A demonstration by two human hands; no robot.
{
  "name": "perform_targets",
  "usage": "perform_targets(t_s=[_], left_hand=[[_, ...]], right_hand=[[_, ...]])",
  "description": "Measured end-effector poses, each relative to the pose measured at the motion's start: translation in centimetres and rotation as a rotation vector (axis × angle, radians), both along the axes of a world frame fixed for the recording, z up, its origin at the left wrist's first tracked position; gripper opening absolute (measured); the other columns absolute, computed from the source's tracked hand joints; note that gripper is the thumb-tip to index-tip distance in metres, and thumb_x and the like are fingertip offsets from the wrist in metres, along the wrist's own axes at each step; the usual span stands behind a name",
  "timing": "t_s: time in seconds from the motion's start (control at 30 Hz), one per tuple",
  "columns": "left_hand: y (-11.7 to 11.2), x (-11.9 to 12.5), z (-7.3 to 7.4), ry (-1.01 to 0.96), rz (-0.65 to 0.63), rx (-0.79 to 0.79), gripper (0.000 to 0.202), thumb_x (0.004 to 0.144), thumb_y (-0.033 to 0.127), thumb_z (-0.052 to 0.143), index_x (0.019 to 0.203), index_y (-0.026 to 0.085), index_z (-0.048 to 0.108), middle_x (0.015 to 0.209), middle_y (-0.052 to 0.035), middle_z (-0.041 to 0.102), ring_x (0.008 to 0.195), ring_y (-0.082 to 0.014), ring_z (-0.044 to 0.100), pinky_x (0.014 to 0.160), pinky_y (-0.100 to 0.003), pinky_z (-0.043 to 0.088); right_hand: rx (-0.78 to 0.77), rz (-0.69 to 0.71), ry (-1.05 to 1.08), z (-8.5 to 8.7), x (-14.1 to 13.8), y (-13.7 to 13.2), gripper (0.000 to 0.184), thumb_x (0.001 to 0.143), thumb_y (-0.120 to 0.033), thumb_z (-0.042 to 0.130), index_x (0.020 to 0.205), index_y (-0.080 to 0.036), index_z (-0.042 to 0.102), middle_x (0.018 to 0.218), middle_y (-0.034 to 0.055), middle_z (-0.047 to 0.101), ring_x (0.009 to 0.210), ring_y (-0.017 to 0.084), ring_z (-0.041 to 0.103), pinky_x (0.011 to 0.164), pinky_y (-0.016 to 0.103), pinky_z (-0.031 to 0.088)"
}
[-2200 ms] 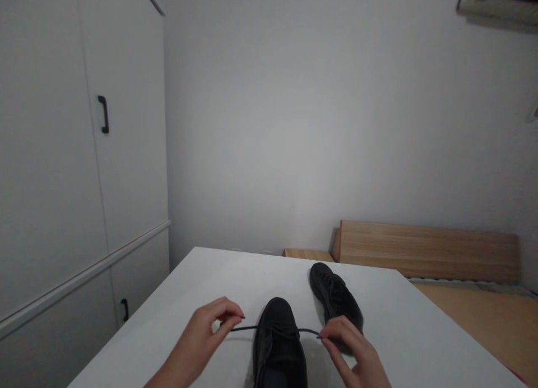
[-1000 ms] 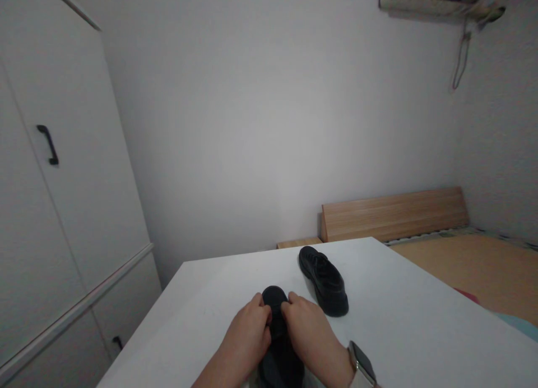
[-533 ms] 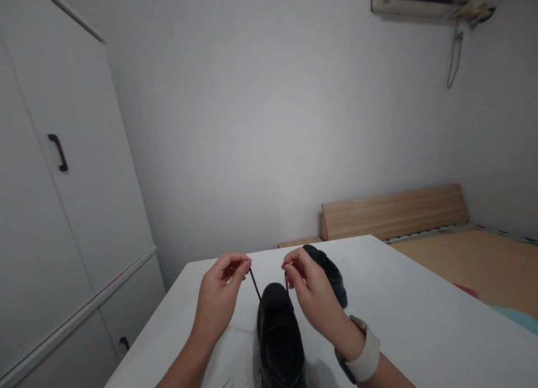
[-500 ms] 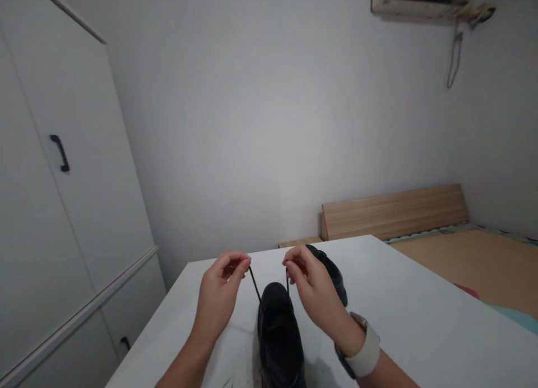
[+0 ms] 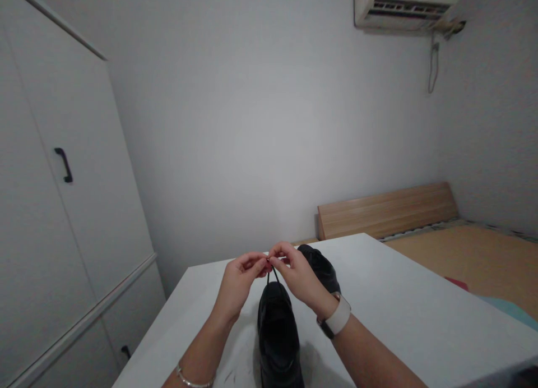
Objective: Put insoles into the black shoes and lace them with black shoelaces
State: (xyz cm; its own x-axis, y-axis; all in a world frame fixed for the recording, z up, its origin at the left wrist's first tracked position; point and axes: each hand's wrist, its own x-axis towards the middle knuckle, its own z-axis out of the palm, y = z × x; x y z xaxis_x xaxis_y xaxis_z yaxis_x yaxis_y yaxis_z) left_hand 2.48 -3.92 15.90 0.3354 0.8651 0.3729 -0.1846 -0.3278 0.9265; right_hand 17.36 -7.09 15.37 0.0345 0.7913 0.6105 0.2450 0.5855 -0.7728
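Note:
A black lace-up shoe [image 5: 277, 332] stands on the white table [image 5: 399, 315] right in front of me, toe pointing away. Above its toe my left hand [image 5: 239, 281] and my right hand [image 5: 296, 276] meet, fingertips pinched together on the two ends of the black shoelace [image 5: 274, 274], which rise taut from the shoe. A watch with a pale strap sits on my right wrist, a thin bracelet on my left. The second black shoe [image 5: 321, 267] lies just behind my right hand, partly hidden by it.
A white wardrobe [image 5: 63, 208] with black handles fills the left side. A wooden bed frame [image 5: 386, 211] and its wooden platform lie beyond the table at the right. An air conditioner [image 5: 403, 7] hangs high on the wall.
Half a second ago my hands held the lace ends apart above the shoe. They have come together over the toe, bringing the two ends to one point. The view has tilted slightly.

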Motion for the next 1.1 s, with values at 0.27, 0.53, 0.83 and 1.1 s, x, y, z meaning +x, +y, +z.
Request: perform_targets(t_s=[0.27, 0.53, 0.83, 1.1], left_hand=[[0.1, -0.1, -1.0, -0.044, -0.070, -0.042, 0.037, 0.062, 0.029, 0.086, 0.091, 0.012, 0.070, 0.091, -0.0096, 0.074, 0.086, -0.0213, 0.068, 0.085, -0.033, 0.053], [0.3, 0.0, -1.3, -0.050, -0.035, 0.000, 0.036, 0.067, 0.031, 0.082, 0.091, 0.014, 0.060, 0.081, -0.0040, 0.069, 0.079, -0.0167, 0.065, 0.076, -0.026, 0.050], [1.9, -1.3, -3.2, -0.178, 0.007, -0.112, 0.033, 0.070, 0.036, 0.082, 0.087, 0.013, 0.066, 0.089, -0.0054, 0.069, 0.089, -0.0180, 0.065, 0.087, -0.029, 0.052], [3.4, -4.4, -6.5, -0.419, -0.084, -0.399, 0.030, 0.072, 0.021, 0.084, 0.092, 0.014, 0.062, 0.081, -0.0044, 0.070, 0.083, -0.0184, 0.070, 0.093, -0.036, 0.056]], right_hand=[[-0.065, 0.065, 0.169, -0.7, -0.2, 0.5, 0.014, 0.077, -0.029, 0.070, 0.081, -0.016, 0.068, 0.077, 0.0031, 0.069, 0.075, 0.018, 0.063, 0.068, 0.030, 0.049], [-0.102, 0.148, 0.287, -1.3, -0.3, 0.6, 0.019, 0.072, -0.029, 0.074, 0.086, -0.016, 0.074, 0.083, 0.0053, 0.074, 0.076, 0.019, 0.064, 0.073, 0.032, 0.051], [-0.132, 0.103, 0.472, -2.5, 2.0, 0.6, 0.030, 0.066, -0.034, 0.083, 0.089, -0.017, 0.072, 0.085, 0.0046, 0.074, 0.083, 0.018, 0.067, 0.083, 0.034, 0.051], [-0.214, 0.016, 0.695, -6.4, 6.5, 0.8, 0.043, 0.062, -0.045, 0.086, 0.090, -0.016, 0.070, 0.082, 0.0063, 0.073, 0.076, 0.019, 0.069, 0.079, 0.038, 0.055]])
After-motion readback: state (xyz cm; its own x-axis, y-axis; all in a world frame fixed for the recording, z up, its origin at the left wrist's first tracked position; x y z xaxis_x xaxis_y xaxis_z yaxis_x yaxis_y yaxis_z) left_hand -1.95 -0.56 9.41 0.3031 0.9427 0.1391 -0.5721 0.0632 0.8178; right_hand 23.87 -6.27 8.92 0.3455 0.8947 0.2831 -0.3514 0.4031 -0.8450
